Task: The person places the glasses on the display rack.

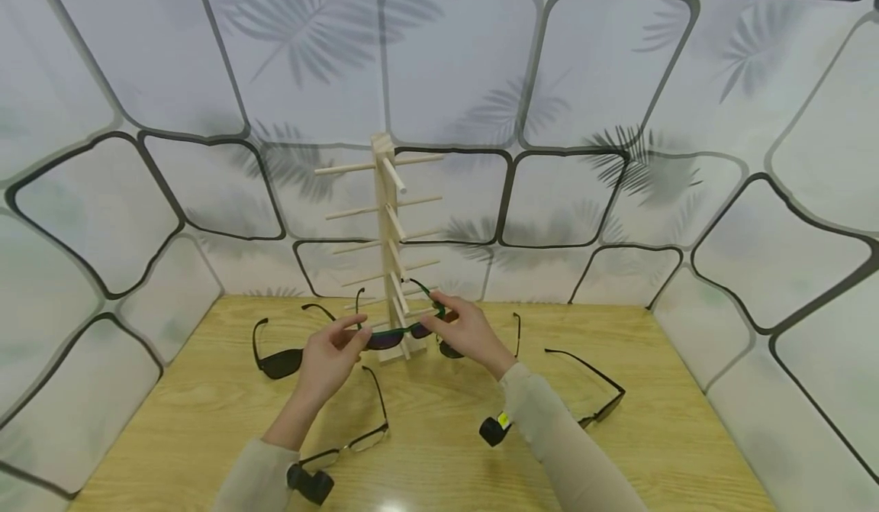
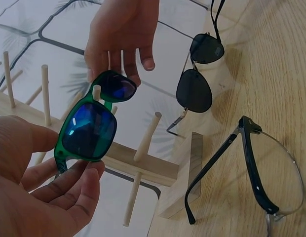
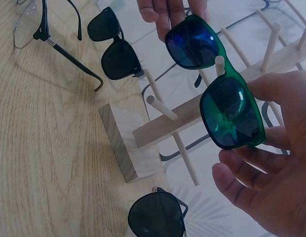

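Observation:
Green-framed sunglasses with blue-green mirrored lenses are held level between both hands, low in front of the wooden display stand. My left hand pinches their left end between thumb and fingers. At the other end, my right hand grips the frame near the hinge. Both wrist views show the tip of a wooden peg poking out at the nose bridge, between the lenses. Whether the bridge bears on that peg, I cannot tell. The temples point back toward the stand, partly hidden.
Black sunglasses lie left of the stand; dark-lensed wire-framed sunglasses lie right of it. Nearer are clear-lensed glasses at left and dark glasses at right, partly behind my sleeve. Pegs jut from the post; patterned cloth walls surround the wooden table.

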Tool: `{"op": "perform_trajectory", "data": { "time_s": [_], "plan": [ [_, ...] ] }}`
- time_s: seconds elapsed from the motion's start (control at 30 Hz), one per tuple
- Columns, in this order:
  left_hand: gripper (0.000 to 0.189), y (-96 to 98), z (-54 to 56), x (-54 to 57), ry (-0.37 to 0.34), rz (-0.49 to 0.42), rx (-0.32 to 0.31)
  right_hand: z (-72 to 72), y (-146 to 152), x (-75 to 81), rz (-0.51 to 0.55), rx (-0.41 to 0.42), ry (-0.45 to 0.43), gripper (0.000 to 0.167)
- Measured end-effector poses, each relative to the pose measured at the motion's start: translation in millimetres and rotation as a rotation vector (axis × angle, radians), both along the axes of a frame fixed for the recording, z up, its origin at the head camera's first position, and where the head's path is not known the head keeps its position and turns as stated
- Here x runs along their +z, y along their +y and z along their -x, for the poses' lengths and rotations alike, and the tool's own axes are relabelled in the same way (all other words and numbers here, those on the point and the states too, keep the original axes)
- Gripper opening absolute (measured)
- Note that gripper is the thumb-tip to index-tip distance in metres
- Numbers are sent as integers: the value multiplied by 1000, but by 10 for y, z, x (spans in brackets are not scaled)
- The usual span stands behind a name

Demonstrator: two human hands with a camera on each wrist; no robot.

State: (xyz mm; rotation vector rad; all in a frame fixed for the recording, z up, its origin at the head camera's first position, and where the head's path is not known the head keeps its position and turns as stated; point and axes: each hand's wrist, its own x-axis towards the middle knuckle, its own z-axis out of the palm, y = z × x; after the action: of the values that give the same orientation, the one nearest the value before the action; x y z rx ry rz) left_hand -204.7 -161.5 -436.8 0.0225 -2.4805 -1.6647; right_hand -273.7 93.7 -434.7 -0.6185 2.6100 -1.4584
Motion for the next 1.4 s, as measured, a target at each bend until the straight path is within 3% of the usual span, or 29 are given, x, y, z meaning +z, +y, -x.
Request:
{"op": "perform_trajectory", "data": {
  "time_s": [0.33, 0.5, 0.9, 1.17, 1.4],
  "plan": [
    [38, -20, 3, -10, 17, -2, -14, -6, -2, -14, 12, -21, -7, 66],
    [45, -57, -38, -6, 40, 61, -18, -63, 29, 8, 16, -56, -14, 68],
    [46, -271, -434, 62, 124, 200, 12, -290, 133, 4, 101, -100, 65, 50],
    [44, -426, -668, 12, 89, 224, 49, -557, 127, -71, 138, -117, 50, 46],
    [43, -551, -849, -84, 8, 265, 114, -720, 55, -202, 140, -45, 10, 38]
  ]
}}
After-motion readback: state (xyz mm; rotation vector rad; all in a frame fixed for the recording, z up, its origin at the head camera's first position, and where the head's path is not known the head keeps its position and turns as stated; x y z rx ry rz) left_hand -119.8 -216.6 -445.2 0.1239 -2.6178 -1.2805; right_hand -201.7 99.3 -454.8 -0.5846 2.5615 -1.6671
